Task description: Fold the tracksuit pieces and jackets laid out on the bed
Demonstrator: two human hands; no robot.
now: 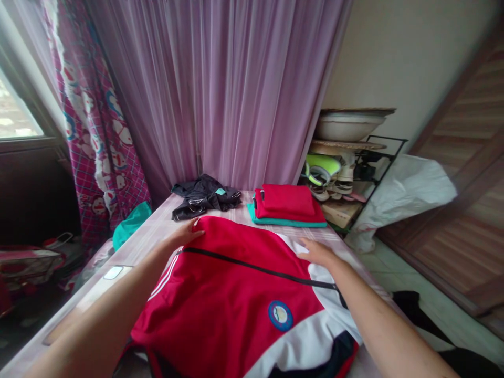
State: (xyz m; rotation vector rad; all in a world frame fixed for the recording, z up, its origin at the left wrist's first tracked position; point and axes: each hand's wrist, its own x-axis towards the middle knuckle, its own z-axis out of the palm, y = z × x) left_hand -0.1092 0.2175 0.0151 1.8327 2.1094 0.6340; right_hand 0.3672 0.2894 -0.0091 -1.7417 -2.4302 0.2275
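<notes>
Two bare hands at the far edge of a red, white and dark sports top

A sports top (232, 304) lies spread on a pale checked sheet (155, 231), directly in front of the wearer. It has a dark stripe across it, three white stripes on one side and a round blue badge. The left hand (189, 233) touches its far left corner, thumb on the red fabric. The right hand (318, 253) is at the white far right edge, thumb and fingers slightly apart. I cannot tell whether either hand grips the cloth.

Beyond the top, a crumpled dark garment (207, 195) lies to the left; to the right, folded red clothes (289, 203) sit on a folded teal garment (291, 224). Behind hangs a purple curtain (236, 94). Farther right, a black rack (388, 157) holds a white basin (348, 127) and shoes (340, 188).
</notes>
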